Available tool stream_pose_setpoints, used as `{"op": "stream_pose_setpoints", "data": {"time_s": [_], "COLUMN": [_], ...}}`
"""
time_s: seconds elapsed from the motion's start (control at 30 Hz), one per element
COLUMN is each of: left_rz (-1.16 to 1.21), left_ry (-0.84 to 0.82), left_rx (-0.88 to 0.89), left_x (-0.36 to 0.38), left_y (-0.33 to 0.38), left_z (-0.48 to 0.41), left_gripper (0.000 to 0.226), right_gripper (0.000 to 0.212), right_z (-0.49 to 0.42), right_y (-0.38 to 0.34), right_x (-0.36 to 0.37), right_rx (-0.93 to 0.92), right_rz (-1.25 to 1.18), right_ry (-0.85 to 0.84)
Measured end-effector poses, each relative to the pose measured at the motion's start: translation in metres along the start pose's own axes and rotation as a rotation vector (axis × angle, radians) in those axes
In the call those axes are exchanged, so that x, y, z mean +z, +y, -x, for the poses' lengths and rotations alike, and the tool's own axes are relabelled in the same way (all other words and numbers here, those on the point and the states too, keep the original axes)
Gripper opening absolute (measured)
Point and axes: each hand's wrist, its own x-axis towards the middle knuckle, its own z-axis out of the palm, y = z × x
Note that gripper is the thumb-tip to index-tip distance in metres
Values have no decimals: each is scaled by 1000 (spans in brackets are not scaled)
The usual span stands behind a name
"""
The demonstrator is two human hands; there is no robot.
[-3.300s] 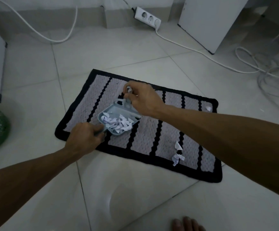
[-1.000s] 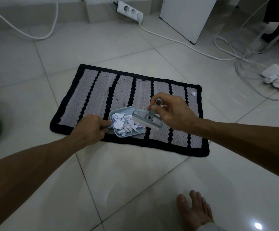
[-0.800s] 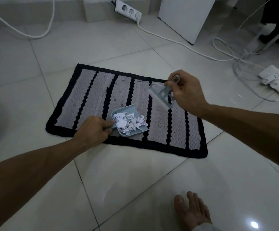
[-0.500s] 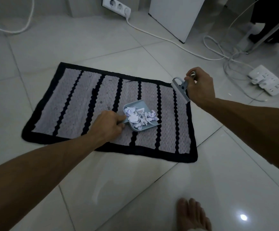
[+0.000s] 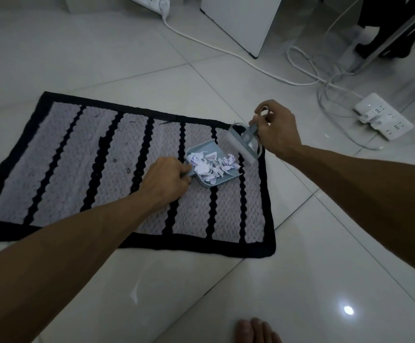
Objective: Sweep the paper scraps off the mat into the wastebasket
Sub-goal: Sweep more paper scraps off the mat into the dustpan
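Now you are at the gathering step. Your left hand (image 5: pixel 163 178) has its fingers curled tight round the handle of the small pale-blue plastic dustpan (image 5: pixel 207 184). The pan rests on the grey woven mat with black stripes and border (image 5: pixel 60 154), toward the mat's 3 o'clock end. Torn white paper scraps (image 5: pixel 211 165) are heaped inside the pan.

Your right hand (image 5: pixel 275 131) pinches the grip of the little grey-blue hand brush (image 5: pixel 244 142), fingers closed on it. The bristle head sits just beside the pan's open lip at its 2 o'clock, near the mat's far corner. No other scraps of any size show on the mat.

Next, I judge, draw the brush toward the lip, then lift the pan level. The wastebasket is out of view, so you must find it first.
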Motion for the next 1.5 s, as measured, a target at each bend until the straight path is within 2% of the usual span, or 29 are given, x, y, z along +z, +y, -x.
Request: {"op": "stream_pose_setpoints", "data": {"time_s": [0.2,0.33,0.4,0.53,0.67,0.73,0.83,1.0,1.2,1.4,1.5], "left_rz": [-26,-43,-43,-46,-59,-60,-62,-71,-47,-1,25], "left_ry": [-13,-17,-17,-8,-13,-20,-29,-37,-15,31,55], "left_rx": [15,10,7,2,12,9,6,-5,-22,-52,-65], "left_x": [-3,-4,-4,-5,-6,-8,-10,-11,-9,-9,-10], "left_y": [4,7,7,4,2,2,1,-3,0,2,0], "left_z": [-1,1,3,3,3,4,5,4,6,15,19], "left_gripper": [32,31,30,26,26,27,28,26,28,28,26], "right_gripper": [6,11,7,3,6,9,9,6,4,18,18], "right_z": [-5,0,1,-5,-12,-10,3,13,15,23,21], "right_y": [5,4,-3,-15,-9,-4,-4,-21,-26,-25,-31], "right_x": [-7,0,0,-3,-9,-7,3,14,15,21,21], "right_rx": [-47,-48,-84,-123,-77,-41,-41,-98,-107,-90,-54], "right_rz": [59,169,121,-29,52,111,153,-25,-53,-3,-70], "right_ry": [105,-36,-68,53,163,108,-61,-192,-81,-165,-113]}}
